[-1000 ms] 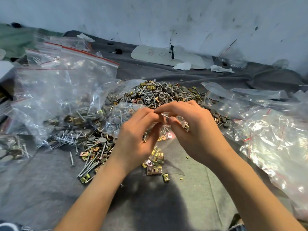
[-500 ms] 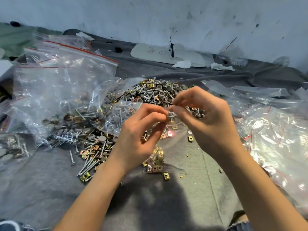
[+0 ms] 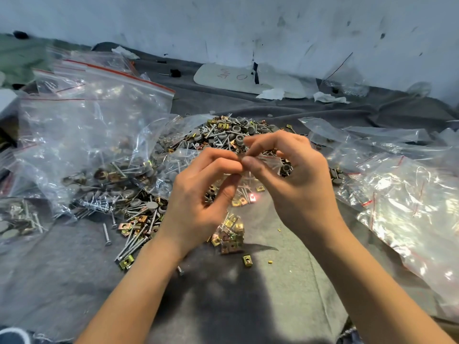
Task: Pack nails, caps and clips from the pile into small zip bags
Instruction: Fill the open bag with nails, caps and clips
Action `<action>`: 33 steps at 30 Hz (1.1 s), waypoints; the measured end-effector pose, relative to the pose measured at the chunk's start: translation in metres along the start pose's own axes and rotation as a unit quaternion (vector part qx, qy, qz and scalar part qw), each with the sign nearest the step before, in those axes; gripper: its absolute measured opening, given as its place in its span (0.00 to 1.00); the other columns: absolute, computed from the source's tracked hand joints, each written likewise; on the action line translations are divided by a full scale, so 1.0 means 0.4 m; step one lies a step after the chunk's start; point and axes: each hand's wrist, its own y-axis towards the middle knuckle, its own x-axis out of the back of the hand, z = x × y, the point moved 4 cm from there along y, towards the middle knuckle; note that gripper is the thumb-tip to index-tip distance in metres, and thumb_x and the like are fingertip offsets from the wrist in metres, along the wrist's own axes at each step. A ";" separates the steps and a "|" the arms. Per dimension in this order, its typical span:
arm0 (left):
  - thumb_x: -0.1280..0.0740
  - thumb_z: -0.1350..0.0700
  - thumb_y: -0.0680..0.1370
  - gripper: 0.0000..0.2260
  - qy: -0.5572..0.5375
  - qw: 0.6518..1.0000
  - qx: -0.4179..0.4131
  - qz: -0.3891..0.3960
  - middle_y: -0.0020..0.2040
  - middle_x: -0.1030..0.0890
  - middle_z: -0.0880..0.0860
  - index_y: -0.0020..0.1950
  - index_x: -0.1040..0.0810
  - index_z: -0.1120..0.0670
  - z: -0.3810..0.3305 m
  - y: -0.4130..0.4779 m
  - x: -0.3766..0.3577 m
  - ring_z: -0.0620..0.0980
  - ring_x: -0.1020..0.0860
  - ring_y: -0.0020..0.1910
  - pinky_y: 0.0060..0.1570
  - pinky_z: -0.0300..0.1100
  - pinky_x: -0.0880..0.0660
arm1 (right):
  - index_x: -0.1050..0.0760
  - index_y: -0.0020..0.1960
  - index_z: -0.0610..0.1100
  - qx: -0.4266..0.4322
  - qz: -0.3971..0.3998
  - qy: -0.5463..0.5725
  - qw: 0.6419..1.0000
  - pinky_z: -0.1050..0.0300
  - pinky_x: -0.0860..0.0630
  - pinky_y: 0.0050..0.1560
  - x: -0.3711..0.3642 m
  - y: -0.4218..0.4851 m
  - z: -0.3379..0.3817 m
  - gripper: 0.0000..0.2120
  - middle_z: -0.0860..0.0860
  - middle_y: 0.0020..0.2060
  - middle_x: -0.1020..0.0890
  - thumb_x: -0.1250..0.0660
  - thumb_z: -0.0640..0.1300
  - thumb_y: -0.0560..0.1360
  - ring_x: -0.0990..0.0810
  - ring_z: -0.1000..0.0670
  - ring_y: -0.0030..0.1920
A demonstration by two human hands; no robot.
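A pile of silver nails, grey caps and brass clips lies on the grey cloth ahead of me. Above its near edge I hold a small clear zip bag with a few clips inside. My left hand and my right hand meet at the bag's top edge, each pinching it between thumb and fingers. Under the bag sits a small heap of brass clips.
A large red-striped zip bag holding nails and caps stands at the left. A heap of empty clear bags covers the right side. Loose nails and clips lie near my left wrist. A white wall closes the back.
Both hands have risen slightly and my right hand has shifted right and turned, its fingers working along the bag's top. The pile and the bags around it lie as before.
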 end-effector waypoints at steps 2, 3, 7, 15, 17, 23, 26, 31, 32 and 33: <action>0.38 0.61 0.76 0.07 -0.027 1.000 0.012 -0.003 0.52 0.22 0.55 0.51 0.22 0.59 0.003 0.000 0.004 0.52 0.22 0.52 0.51 0.47 0.22 | 0.20 0.44 0.45 -0.002 -0.017 -0.002 1.000 0.54 0.31 0.61 0.003 0.000 0.000 0.03 0.52 0.52 0.19 0.28 0.43 0.73 0.25 0.50 0.59; 0.37 0.61 0.76 0.06 -0.035 0.999 0.016 -0.006 0.53 0.22 0.55 0.51 0.22 0.58 0.004 0.000 0.008 0.53 0.21 0.53 0.52 0.50 0.22 | 0.20 0.44 0.45 -0.008 -0.029 0.003 1.000 0.52 0.30 0.62 0.008 0.001 -0.002 0.03 0.52 0.53 0.19 0.29 0.44 0.74 0.25 0.50 0.59; 0.36 0.60 0.78 0.04 -0.022 0.999 0.013 -0.023 0.51 0.21 0.55 0.50 0.23 0.55 0.003 0.003 0.018 0.53 0.21 0.53 0.53 0.52 0.23 | 0.20 0.45 0.44 -0.027 -0.101 0.038 0.994 0.50 0.25 0.55 0.040 0.010 -0.021 0.06 0.52 0.50 0.19 0.33 0.45 0.76 0.21 0.54 0.54; 0.37 0.60 0.78 0.05 -0.019 0.999 0.027 -0.035 0.51 0.21 0.56 0.50 0.23 0.54 0.007 0.003 0.029 0.52 0.22 0.53 0.53 0.55 0.23 | 0.22 0.42 0.51 -0.156 0.002 -0.060 0.986 0.66 0.26 0.42 0.026 0.030 -0.148 0.07 0.58 0.38 0.20 0.33 0.41 0.76 0.22 0.60 0.40; 0.37 0.59 0.78 0.05 -0.021 0.999 0.033 -0.037 0.51 0.21 0.55 0.50 0.23 0.53 0.010 0.004 0.032 0.53 0.22 0.54 0.53 0.56 0.23 | 0.23 0.40 0.51 -0.200 0.098 -0.104 0.969 0.64 0.24 0.39 -0.014 0.015 -0.193 0.09 0.56 0.36 0.19 0.32 0.40 0.75 0.20 0.56 0.38; 0.37 0.60 0.78 0.05 -0.008 0.999 0.028 -0.041 0.51 0.21 0.56 0.51 0.22 0.55 0.017 0.003 0.038 0.53 0.21 0.54 0.52 0.57 0.23 | 0.21 0.44 0.39 -0.172 0.170 -0.133 0.961 0.45 0.23 0.45 -0.109 -0.004 -0.235 0.06 0.43 0.39 0.17 0.30 0.42 0.73 0.19 0.41 0.43; 0.37 0.60 0.78 0.06 -0.003 0.999 0.028 -0.041 0.50 0.21 0.57 0.50 0.22 0.57 0.019 0.003 0.038 0.54 0.21 0.53 0.52 0.58 0.23 | 0.22 0.43 0.40 -0.128 0.181 -0.160 0.962 0.48 0.23 0.44 -0.127 -0.003 -0.239 0.08 0.46 0.41 0.19 0.29 0.46 0.73 0.21 0.44 0.42; 0.37 0.60 0.78 0.07 0.014 0.999 0.025 -0.042 0.50 0.21 0.57 0.50 0.21 0.61 0.020 0.003 0.038 0.54 0.21 0.52 0.51 0.58 0.23 | 0.23 0.43 0.41 -0.102 0.164 -0.193 0.962 0.56 0.29 0.40 -0.143 -0.012 -0.241 0.09 0.52 0.40 0.22 0.33 0.46 0.76 0.23 0.53 0.47; 0.37 0.60 0.78 0.07 0.015 0.999 0.025 -0.044 0.50 0.21 0.56 0.50 0.21 0.60 0.021 0.003 0.038 0.54 0.21 0.52 0.50 0.58 0.23 | 0.23 0.43 0.40 -0.103 0.164 -0.193 0.962 0.57 0.30 0.41 -0.144 -0.011 -0.239 0.09 0.54 0.40 0.23 0.34 0.46 0.77 0.25 0.55 0.49; 0.37 0.60 0.78 0.07 0.015 0.999 0.025 -0.045 0.50 0.21 0.56 0.50 0.21 0.60 0.021 0.003 0.039 0.54 0.21 0.52 0.50 0.58 0.23 | 0.23 0.43 0.41 -0.107 0.169 -0.191 0.961 0.57 0.29 0.42 -0.145 -0.009 -0.237 0.08 0.54 0.40 0.23 0.33 0.46 0.77 0.24 0.55 0.49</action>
